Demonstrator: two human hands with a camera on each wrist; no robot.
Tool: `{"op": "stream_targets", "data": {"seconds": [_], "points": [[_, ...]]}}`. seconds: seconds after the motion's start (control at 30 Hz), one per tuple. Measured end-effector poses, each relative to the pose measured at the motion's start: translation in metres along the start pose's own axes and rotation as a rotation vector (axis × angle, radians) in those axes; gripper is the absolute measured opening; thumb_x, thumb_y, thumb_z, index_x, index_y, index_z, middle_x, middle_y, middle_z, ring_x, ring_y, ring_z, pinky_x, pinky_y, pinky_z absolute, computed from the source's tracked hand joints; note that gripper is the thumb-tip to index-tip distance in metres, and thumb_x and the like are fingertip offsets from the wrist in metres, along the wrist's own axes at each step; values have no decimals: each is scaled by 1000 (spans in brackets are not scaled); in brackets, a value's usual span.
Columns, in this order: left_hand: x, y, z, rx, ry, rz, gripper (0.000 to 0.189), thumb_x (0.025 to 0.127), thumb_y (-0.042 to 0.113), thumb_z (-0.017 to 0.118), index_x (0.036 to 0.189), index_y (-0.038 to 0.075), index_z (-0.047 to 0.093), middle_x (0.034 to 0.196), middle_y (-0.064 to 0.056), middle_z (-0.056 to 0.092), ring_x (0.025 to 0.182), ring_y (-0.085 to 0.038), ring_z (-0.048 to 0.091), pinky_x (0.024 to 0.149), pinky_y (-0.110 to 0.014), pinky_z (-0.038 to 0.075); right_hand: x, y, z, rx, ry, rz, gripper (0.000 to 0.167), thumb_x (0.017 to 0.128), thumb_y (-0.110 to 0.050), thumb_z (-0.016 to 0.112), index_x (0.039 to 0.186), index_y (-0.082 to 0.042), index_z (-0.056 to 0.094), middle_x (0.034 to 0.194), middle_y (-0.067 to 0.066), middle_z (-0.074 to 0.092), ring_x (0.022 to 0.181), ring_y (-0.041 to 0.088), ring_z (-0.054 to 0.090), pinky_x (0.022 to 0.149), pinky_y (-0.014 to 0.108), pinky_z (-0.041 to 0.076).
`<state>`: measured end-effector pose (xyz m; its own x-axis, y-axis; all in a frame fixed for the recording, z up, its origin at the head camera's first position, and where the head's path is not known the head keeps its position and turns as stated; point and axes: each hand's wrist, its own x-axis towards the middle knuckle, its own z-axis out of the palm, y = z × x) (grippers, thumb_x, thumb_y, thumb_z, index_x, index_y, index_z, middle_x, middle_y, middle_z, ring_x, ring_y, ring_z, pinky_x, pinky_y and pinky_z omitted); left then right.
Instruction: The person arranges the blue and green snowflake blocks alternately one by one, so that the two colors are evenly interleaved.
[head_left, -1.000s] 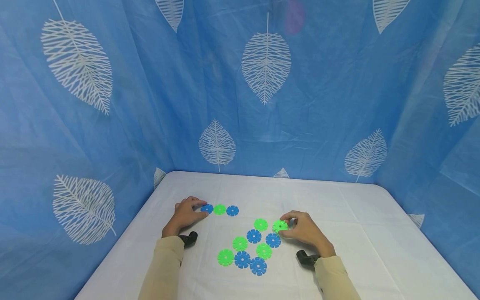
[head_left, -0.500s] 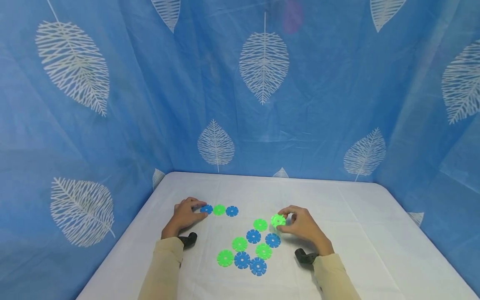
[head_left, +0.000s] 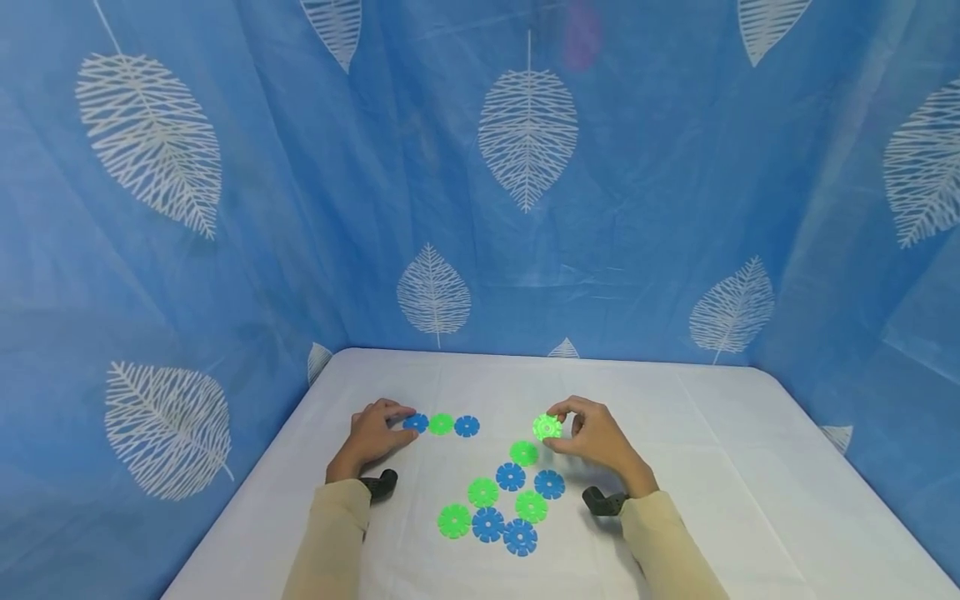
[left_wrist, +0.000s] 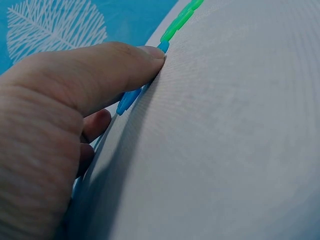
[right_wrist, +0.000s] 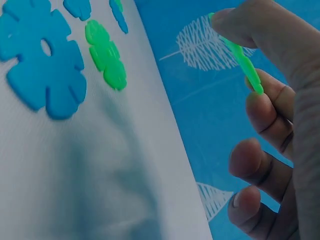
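Note:
My left hand [head_left: 372, 435] is at the left end of a short row, thumb and finger pinching the edges of a blue notched disc [head_left: 413, 422]. Beside it in the row lie a green disc [head_left: 436, 426] and another blue disc [head_left: 461, 427]. In the left wrist view the thumb covers part of the pinched blue disc [left_wrist: 129, 101]. My right hand [head_left: 594, 435] holds a green notched disc [head_left: 540, 429] by its edge, raised above the table. The right wrist view shows this green disc [right_wrist: 244, 62] edge-on between thumb and index finger, the other fingers loosely curled.
Several loose discs lie scattered nearer the front on the white table [head_left: 720, 500], among them a green disc [head_left: 519, 455], a blue disc [head_left: 543, 487] and another green disc [head_left: 448, 523]. A blue curtain [head_left: 600, 275] with white leaf prints encloses the back and sides.
My right hand has lifted the green disc off the table beside the scattered discs and moved it up, away from me and slightly left. The left hand stays at the blue disc.

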<state>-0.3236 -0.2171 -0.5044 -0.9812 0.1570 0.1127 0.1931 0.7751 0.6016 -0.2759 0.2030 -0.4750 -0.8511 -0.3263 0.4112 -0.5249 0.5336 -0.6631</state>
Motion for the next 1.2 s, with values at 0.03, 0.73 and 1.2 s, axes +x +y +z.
{"op": "stream_targets", "data": {"seconds": [0.03,0.73,1.2], "points": [[0,-1,0,5,-2,-2,42,83,37,79,123,25,72,127,-5,61,125,-29,50,107,-53,23,3,-1,1,-6,5,-2,38,73,-26,90,106,-21,72,90,-3,62,53,6,46,48,24,43],[2,0,1,15,-1,-15,42,83,38,79,123,27,72,126,-4,61,125,-28,51,106,-52,25,41,-9,41,38,69,46,37,75,-30,89,107,-22,73,93,0,64,56,9,50,53,25,45],[2,0,1,-5,12,-1,41,81,36,80,120,25,74,119,-3,62,120,-27,52,105,-51,23,60,-19,68,-22,-10,111,38,76,-38,87,109,-25,73,93,-4,64,58,11,51,55,27,44]]}}
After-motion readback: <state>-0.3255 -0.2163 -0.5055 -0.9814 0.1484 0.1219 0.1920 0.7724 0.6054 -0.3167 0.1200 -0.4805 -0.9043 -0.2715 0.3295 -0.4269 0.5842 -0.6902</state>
